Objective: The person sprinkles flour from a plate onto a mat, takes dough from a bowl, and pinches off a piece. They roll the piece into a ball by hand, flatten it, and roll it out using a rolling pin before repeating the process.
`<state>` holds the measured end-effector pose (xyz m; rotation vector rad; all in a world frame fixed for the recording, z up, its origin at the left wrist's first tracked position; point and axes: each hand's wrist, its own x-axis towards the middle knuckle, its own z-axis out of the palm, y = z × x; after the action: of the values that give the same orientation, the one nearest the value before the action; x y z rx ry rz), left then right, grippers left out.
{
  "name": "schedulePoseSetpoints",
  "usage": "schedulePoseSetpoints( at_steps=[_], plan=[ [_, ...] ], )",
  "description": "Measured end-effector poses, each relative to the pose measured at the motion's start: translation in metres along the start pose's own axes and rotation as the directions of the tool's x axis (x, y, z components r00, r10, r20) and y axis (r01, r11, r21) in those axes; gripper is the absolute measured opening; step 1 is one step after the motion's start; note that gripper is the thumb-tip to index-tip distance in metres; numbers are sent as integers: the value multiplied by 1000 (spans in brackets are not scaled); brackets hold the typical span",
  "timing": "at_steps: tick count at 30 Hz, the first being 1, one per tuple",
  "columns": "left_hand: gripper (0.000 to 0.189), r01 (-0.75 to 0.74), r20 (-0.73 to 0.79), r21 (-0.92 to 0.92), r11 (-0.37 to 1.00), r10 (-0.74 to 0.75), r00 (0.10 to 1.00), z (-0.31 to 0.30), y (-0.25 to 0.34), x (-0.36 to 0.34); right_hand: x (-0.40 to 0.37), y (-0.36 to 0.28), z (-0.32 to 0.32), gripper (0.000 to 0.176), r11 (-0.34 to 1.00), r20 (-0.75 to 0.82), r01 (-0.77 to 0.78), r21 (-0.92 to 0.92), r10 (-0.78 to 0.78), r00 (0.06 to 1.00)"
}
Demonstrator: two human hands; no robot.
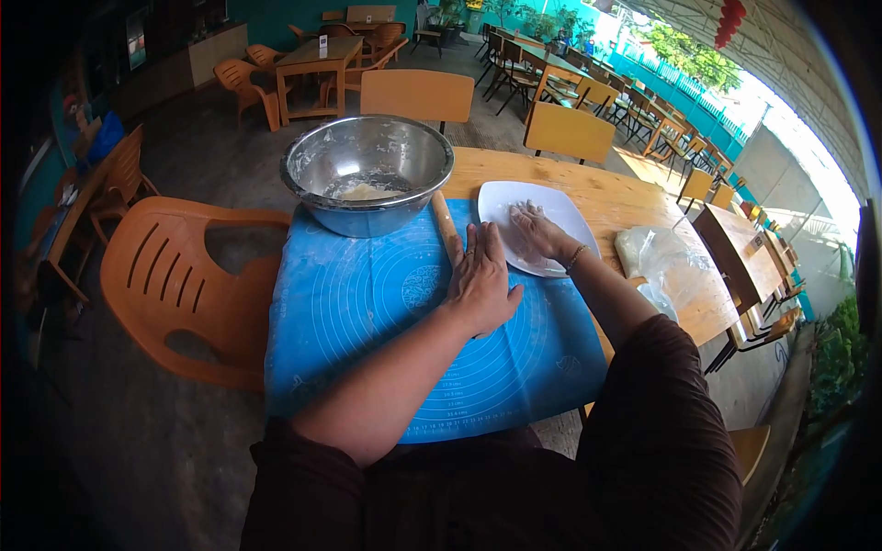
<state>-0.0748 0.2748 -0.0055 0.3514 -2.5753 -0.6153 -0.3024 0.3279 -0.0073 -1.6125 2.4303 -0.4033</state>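
Note:
My left hand [481, 283] is over the blue silicone baking mat [367, 340], palm down with its fingers stretched out. Beside its fingers lies a wooden rolling pin [445, 225], partly hidden by the hand. My right hand [543, 233] reaches onto a white plate [574, 213], its floury fingers spread over the surface. Whether anything lies under either palm is hidden. A steel mixing bowl [367, 220] stands at the mat's far left corner, with flour on its inner wall and a pale dough-like mass [366, 192] at the bottom.
Right of the plate, a clear plastic bag [675, 262] with pale contents lies on the wooden table [634, 197]. An orange plastic chair [184, 275] stands close at the left. Two chair backs [415, 95] rise behind the far edge. More tables and chairs fill the background.

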Motion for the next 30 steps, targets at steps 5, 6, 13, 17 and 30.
schedulePoseSetpoints(
  at_steps=[5,6,13,17,30],
  plan=[
    [99,30,-24,72,997,-28,999,0,-4,0,14,-51,6,67,998,-46,41,46,-38,998],
    [100,53,-8,78,996,-53,999,-1,-5,1,5,-65,2,65,999,-31,44,30,-43,999],
    [99,97,106,84,992,-106,989,-7,-2,3,-68,-71,5,62,988,-19,141,65,-140,990],
    [90,46,80,95,994,-53,995,-2,-5,2,-116,-60,-11,67,984,24,144,106,-148,989],
    [72,29,142,158,987,-52,989,-3,-4,0,-67,-29,-4,70,995,-101,40,-91,-50,994]
  ],
)
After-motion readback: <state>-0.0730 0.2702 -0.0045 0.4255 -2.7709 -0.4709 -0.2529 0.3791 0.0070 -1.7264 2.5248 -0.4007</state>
